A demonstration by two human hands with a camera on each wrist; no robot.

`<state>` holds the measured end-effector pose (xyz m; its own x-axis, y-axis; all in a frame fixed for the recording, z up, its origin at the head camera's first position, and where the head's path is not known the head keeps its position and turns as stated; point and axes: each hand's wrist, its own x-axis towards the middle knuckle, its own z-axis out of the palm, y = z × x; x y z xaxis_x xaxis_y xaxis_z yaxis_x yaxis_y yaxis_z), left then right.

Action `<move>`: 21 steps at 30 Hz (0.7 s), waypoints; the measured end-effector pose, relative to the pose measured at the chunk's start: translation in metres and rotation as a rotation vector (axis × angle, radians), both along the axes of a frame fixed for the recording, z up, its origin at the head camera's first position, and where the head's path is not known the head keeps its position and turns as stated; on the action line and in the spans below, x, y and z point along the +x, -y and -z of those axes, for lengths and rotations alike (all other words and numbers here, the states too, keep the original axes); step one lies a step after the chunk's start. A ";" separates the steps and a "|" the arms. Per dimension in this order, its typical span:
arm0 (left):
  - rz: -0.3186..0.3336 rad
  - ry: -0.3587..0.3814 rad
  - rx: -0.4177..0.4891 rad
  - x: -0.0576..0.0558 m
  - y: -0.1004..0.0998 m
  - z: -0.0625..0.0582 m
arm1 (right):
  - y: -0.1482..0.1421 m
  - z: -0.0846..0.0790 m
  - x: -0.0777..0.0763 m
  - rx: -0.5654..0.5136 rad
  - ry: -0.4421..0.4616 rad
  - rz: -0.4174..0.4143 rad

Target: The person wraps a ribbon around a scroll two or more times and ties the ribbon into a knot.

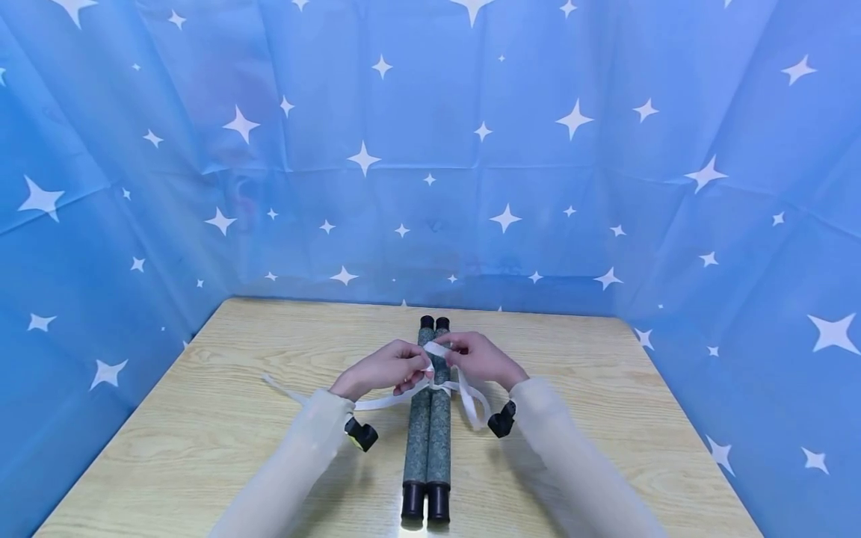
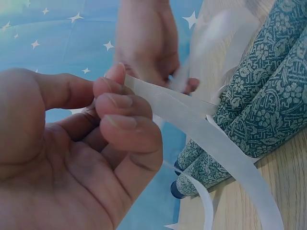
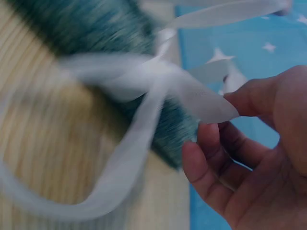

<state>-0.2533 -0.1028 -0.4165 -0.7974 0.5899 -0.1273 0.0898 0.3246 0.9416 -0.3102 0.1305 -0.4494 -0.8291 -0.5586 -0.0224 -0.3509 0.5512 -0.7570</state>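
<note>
Two green patterned scroll rolls (image 1: 428,441) with dark end knobs lie side by side, lengthwise on the table. A white ribbon (image 1: 383,403) passes around them near the middle. My left hand (image 1: 393,365) pinches one part of the ribbon (image 2: 201,127) between thumb and fingertips, above the rolls. On the other side, my right hand (image 1: 479,357) pinches a folded part of the ribbon (image 3: 206,100) by its edge. The right wrist view shows the ribbon crossing or knotted at the rolls, blurred there. A long loose length hangs to the right of the rolls.
The wooden table (image 1: 222,418) carries the rolls. A loose ribbon tail reaches left past the left forearm. Blue cloth with white stars (image 1: 430,224) hangs behind and on both sides. Each wrist wears a small black camera (image 1: 361,433).
</note>
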 end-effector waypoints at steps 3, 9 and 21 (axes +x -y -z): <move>0.009 -0.004 0.004 -0.001 0.000 0.001 | 0.000 0.006 0.001 0.074 -0.023 0.033; 0.012 -0.002 0.002 -0.002 -0.001 0.003 | 0.001 0.009 0.006 0.118 -0.076 0.107; 0.003 -0.011 -0.018 -0.005 -0.003 0.000 | -0.003 -0.010 0.026 0.105 -0.150 0.048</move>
